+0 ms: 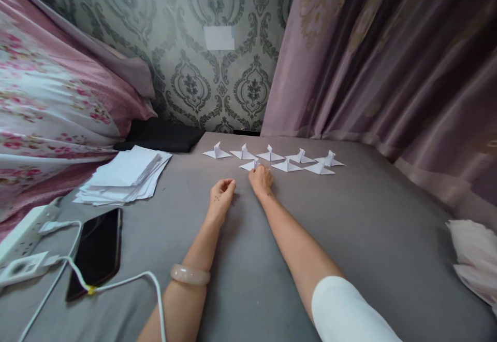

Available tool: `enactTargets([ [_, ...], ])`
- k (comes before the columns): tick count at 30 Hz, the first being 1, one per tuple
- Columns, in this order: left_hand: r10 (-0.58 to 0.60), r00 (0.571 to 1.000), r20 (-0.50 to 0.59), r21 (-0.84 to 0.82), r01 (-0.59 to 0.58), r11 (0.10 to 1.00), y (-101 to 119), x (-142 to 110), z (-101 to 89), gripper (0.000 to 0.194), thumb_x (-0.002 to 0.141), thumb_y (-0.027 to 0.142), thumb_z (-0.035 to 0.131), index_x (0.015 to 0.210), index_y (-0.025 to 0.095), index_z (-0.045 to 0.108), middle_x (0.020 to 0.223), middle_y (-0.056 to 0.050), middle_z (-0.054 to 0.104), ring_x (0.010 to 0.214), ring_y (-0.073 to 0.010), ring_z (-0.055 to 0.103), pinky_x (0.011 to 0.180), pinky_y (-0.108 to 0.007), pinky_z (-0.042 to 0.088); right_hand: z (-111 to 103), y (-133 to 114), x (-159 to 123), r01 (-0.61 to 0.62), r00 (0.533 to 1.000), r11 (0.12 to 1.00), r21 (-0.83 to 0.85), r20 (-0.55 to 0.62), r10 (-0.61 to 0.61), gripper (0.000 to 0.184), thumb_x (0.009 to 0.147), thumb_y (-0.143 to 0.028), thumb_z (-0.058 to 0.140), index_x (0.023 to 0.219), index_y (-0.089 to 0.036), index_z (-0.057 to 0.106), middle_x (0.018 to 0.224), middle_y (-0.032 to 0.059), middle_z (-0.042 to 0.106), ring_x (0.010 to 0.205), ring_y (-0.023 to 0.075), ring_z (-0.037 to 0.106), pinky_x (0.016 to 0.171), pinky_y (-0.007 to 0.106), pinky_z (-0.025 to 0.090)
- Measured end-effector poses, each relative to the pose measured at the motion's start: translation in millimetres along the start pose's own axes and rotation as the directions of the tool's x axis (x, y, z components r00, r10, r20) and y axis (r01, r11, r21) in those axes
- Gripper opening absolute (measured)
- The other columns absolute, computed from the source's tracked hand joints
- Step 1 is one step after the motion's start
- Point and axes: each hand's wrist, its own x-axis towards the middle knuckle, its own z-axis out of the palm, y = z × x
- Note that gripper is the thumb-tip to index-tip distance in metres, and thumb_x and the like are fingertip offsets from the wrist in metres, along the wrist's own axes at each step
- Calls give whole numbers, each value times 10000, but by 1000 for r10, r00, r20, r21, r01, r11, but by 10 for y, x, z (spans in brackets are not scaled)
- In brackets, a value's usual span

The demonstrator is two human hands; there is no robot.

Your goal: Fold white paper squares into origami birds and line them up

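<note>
My right hand (261, 178) reaches forward with its fingers closed on a white folded paper bird (247, 166) at the left end of the front row. The hand hides part of that bird. Beside it in the same row rest two more, a middle paper bird (286, 166) and a right-hand paper bird (319, 169). Behind them runs a longer row of similar birds, among them one paper bird (217, 151) at the far left. My left hand (221, 197) hovers or rests just above the grey cloth, fingers curled together, with nothing visible in them.
A stack of white paper sheets (124, 176) lies to the left, before a black flat item (163, 134). Nearer are a phone (97, 251), a white power strip (29, 233) and a white cable (132, 278). Curtains (349, 57) hang at the right, beside a pale crumpled bundle (473, 259).
</note>
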Motion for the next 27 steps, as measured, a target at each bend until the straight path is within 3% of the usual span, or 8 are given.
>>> enactTargets([
  [17,-45,999,-15,-28,45,999,12,-9,-1,435,655,497,693,876,122,679,761,-58,681,606,-120,551,551,-219,401,27,-45,37,-54,998,998,39,-23,54,287,888,-250,501,1077,-109,664,1100,203,659,996,270,660,841,354,490],
  [27,-18,1000,7,49,18,999,-13,26,-19,367,748,447,617,917,125,669,797,-73,692,627,-132,592,566,-223,442,-30,139,-52,30,997,994,100,-67,-24,257,883,-326,523,1009,-157,668,1097,149,664,972,229,645,803,296,472],
])
